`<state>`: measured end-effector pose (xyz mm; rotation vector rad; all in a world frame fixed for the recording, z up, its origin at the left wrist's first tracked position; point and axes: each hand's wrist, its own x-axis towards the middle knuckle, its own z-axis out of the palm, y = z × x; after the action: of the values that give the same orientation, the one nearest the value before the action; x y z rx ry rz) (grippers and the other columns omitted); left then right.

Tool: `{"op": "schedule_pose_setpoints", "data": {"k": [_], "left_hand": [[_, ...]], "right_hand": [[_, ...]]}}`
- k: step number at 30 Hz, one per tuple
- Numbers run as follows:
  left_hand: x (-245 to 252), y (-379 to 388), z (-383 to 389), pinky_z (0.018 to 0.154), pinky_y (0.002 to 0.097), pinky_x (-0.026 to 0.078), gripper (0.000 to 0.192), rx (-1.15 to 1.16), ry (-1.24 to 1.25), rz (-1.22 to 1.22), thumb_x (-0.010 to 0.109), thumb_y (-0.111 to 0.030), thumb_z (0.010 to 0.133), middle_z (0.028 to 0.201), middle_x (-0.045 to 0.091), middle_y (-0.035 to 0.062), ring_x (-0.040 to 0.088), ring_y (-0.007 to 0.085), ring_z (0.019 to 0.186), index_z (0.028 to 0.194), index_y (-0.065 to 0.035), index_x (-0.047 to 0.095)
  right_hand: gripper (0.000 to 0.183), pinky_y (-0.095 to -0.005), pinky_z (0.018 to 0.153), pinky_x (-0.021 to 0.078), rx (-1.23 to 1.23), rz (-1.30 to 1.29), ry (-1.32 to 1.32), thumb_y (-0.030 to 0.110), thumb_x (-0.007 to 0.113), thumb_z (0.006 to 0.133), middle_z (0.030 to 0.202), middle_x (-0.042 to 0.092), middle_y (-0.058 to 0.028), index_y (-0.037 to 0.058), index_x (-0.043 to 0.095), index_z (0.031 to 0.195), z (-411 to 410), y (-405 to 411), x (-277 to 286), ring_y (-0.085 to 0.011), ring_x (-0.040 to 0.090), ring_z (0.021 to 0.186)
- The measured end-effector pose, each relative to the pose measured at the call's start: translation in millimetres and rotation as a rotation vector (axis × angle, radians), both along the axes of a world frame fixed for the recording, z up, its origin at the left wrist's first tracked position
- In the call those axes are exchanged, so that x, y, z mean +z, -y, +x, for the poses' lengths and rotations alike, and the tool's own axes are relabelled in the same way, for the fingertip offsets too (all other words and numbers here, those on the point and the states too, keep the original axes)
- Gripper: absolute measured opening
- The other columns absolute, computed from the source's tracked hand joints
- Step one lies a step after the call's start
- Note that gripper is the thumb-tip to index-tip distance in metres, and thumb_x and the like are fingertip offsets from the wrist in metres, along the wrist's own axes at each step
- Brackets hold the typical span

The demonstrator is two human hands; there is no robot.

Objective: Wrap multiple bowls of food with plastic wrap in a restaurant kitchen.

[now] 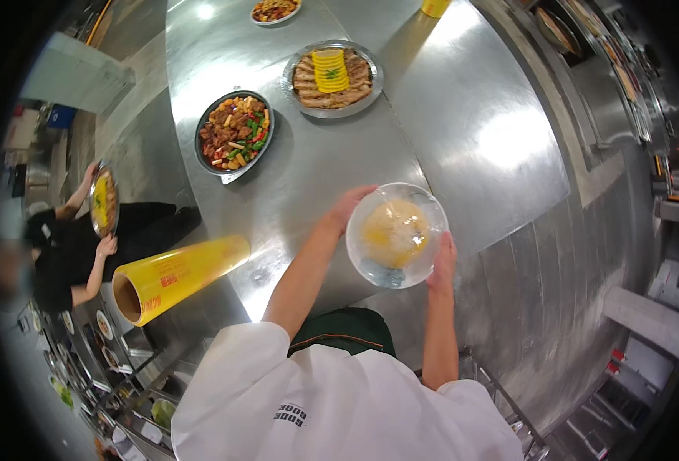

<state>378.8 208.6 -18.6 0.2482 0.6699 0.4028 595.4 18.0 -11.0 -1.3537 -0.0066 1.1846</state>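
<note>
Between my two hands is a round white plate (358, 260) covered with clear plastic film. Yellowish food (396, 230) shows through the shiny film; what kind it is, I cannot tell. My left hand (352, 204) grips the plate's upper left rim, and my right hand (443, 259) grips its right rim. The plate is over the near part of a stainless steel table (328, 167). To the left of my left arm, a large roll of plastic wrap (184, 278) bearing printed writing lies at the table's left edge, its hollow core towards the left.
An oval dark dish of meat and peppers (236, 135) sits on the table, near a metal platter (332, 79) of sliced meat with lemon. Farther off are another dish (275, 9) and a yellow roll end (435, 7). A person (63, 253) at the left holds a similar platter (104, 199).
</note>
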Motion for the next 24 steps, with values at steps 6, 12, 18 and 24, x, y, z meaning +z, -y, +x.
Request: {"op": "schedule_pose_setpoints", "data": {"k": [6, 12, 18, 24], "left_hand": [[22.1, 2.5, 27.7, 0.115, 0.0415, 0.046, 0.065, 0.038, 0.029, 0.039, 0.044, -0.056, 0.11, 0.153, 0.057, 0.0139, 0.057, 0.0235, 0.136, 0.154, -0.0075, 0.05], [-38.0, 48.9, -89.5, 0.117, 0.0456, 0.044, 0.056, 0.319, -0.177, 0.173, 0.04, -0.044, 0.113, 0.149, 0.056, 0.0139, 0.051, 0.0298, 0.143, 0.157, -0.0096, 0.044], [-33.4, 22.8, -188.1, 0.12, 0.0494, 0.044, 0.055, 0.917, -0.36, 0.187, 0.045, -0.034, 0.114, 0.153, 0.05, 0.0203, 0.054, 0.0357, 0.14, 0.159, -0.0067, 0.029], [-38.6, -61.3, -231.0, 0.116, 0.0461, 0.05, 0.042, 1.231, -0.447, 0.246, 0.043, -0.027, 0.115, 0.141, 0.059, 0.0213, 0.059, 0.0343, 0.134, 0.147, -0.0006, 0.041]], "right_hand": [[0.049, -0.0442, 0.105, 0.0545, -0.089, -0.076, 0.084, 0.036, 0.051, 0.112, 0.14, 0.064, -0.0137, 0.0007, 0.052, 0.146, 44.4, -10.9, -14.6, -0.0263, 0.065, 0.124], [0.061, -0.0546, 0.119, 0.0429, -0.283, 0.095, -0.082, 0.038, 0.042, 0.114, 0.162, 0.043, -0.018, 0.0014, 0.033, 0.162, 125.5, -46.3, -64.7, -0.0357, 0.049, 0.145], [0.064, -0.0539, 0.123, 0.0389, -0.42, 0.057, 0.164, 0.041, 0.037, 0.115, 0.164, 0.039, -0.0199, -0.0026, 0.031, 0.161, 199.0, -78.2, -87.1, -0.0369, 0.045, 0.148], [0.063, -0.052, 0.119, 0.0433, -0.552, -0.003, 0.233, 0.038, 0.037, 0.114, 0.16, 0.045, -0.0215, -0.0087, 0.039, 0.156, 207.6, -124.8, -85.5, -0.0378, 0.05, 0.144]]}}
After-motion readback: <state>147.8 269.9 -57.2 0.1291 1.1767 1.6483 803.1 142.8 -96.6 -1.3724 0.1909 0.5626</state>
